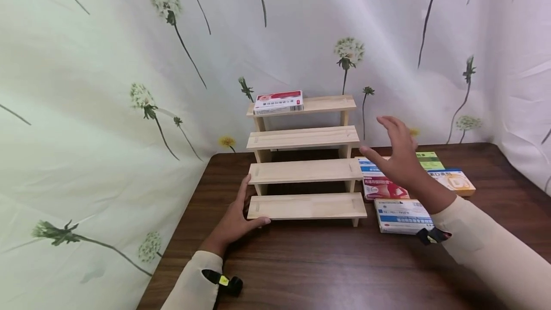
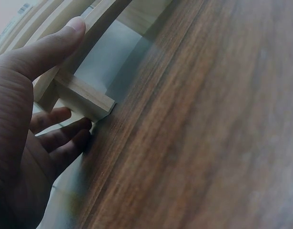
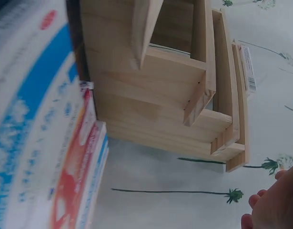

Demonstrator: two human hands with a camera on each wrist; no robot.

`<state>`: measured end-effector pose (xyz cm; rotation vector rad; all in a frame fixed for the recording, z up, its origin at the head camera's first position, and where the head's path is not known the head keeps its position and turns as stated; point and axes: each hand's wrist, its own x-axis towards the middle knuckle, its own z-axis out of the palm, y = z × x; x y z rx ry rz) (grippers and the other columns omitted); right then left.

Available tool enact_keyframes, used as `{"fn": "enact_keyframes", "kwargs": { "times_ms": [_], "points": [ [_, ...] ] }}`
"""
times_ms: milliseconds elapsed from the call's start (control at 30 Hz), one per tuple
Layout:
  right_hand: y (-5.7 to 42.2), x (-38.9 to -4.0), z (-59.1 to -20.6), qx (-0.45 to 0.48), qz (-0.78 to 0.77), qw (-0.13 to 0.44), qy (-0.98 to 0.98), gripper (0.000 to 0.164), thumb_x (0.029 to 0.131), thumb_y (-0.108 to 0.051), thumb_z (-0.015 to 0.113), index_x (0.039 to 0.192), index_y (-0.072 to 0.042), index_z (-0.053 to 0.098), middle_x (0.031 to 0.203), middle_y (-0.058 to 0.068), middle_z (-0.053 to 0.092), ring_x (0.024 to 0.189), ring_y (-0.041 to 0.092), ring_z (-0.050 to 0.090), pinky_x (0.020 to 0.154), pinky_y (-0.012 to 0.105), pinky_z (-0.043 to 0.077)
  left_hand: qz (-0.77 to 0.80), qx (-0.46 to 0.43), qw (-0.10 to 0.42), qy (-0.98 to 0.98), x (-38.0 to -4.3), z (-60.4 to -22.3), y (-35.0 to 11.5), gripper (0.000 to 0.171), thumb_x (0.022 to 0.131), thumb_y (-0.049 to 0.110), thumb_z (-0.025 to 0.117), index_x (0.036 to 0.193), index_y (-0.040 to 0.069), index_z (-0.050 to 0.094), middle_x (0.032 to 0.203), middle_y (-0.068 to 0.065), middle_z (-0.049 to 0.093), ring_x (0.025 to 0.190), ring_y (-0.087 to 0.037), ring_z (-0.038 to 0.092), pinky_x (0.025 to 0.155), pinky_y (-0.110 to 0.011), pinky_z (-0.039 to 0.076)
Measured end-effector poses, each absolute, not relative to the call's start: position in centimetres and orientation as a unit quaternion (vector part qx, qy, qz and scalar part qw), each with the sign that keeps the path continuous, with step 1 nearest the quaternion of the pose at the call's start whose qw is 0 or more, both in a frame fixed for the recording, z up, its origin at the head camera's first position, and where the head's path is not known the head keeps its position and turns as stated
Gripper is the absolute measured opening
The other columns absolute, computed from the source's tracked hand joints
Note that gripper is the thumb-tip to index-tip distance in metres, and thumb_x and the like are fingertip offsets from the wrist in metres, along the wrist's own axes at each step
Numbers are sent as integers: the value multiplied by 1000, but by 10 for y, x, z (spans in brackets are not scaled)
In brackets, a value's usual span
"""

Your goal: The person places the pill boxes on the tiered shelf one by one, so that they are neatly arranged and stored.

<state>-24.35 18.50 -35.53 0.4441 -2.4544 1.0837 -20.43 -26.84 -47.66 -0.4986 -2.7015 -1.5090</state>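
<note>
Shelving (image 1: pixel 303 171) of pale wood stands on the dark wood-grain worktop (image 1: pixel 301 262), its four narrow boards climbing like steps toward a white cloth (image 1: pixel 280 51) printed with dandelions. On the top board, near its left end, lies a red-and-white box (image 1: pixel 278 103) with a barcode on its front.

The left hand (image 1: pixel 232 226) is spread at the left end of the shelving, not clenched: its thumb lies straight along the front edge of the lowest board, and in the left wrist view the other fingers, loosely bent, are close by the end support. The right hand (image 1: pixel 402 159) holds nothing; it hangs in the air beyond the right end, fingers apart and relaxed.

Below that hand, more boxes lie together on the worktop to the right of the shelving. A blue-and-white box (image 1: pixel 402 216) is nearest the person, a pink-red box (image 1: pixel 380 189) just behind it, then a striped box (image 1: pixel 369 168); farther right are a green box (image 1: pixel 429 160) and an orange-and-white box (image 1: pixel 460 183).
</note>
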Motion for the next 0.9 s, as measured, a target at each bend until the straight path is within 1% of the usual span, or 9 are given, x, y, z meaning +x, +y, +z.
{"fn": "enact_keyframes", "kwargs": {
  "times_ms": [133,233,400,567,600,767,833,900],
  "points": [
    [194,-236,-362,145,388,189,-891,93,101,-50,76,172,-10,31,176,26,23,162,54,20,114,92,6,-481,-155,3,-863,-204,-476,-269,132,85,38,96,172,53,-2,176,-13,39,149,-39,56,119,-63,44],
    [202,-231,-365,130,379,175,-899,93,101,-50,75,172,-10,30,177,26,22,162,55,19,115,92,10,-480,-154,3,-863,-204,-475,-268,132,85,39,96,172,53,-2,176,-13,39,149,-40,56,118,-63,44],
    [217,-222,-372,117,374,157,-906,92,101,-45,77,172,-10,30,177,27,21,162,57,19,114,91,20,-481,-161,6,-862,-205,-476,-268,132,85,37,96,172,52,-2,175,-14,40,150,-41,56,118,-64,45],
    [233,-216,-383,112,374,145,-909,92,101,-44,77,172,-9,30,177,30,20,160,60,20,113,91,22,-478,-162,7,-863,-207,-479,-268,132,85,38,96,172,52,-2,175,-13,41,151,-40,55,118,-65,44],
    [236,-215,-385,112,374,141,-910,92,102,-43,77,172,-8,30,177,30,20,159,61,21,113,90,24,-480,-160,6,-863,-207,-479,-268,132,85,38,97,172,53,-2,175,-13,41,151,-40,54,119,-65,44],
    [247,-208,-391,106,368,118,-916,91,102,-42,77,171,-5,30,172,34,23,145,59,38,108,88,32,-480,-156,2,-863,-207,-479,-267,132,85,39,97,172,54,-2,175,-12,41,151,-39,54,119,-64,44],
    [251,-206,-393,102,361,116,-920,91,102,-42,78,170,-4,32,170,35,26,136,56,46,105,85,38,-482,-156,1,-862,-206,-478,-267,132,85,38,97,172,53,-2,175,-12,41,152,-40,54,119,-63,44],
    [254,-204,-395,101,356,117,-921,89,102,-41,78,168,-2,34,167,36,29,129,53,50,99,79,45,-482,-158,2,-862,-206,-478,-268,132,86,37,96,172,52,-2,175,-13,41,151,-40,54,118,-63,45]
  ]
}}
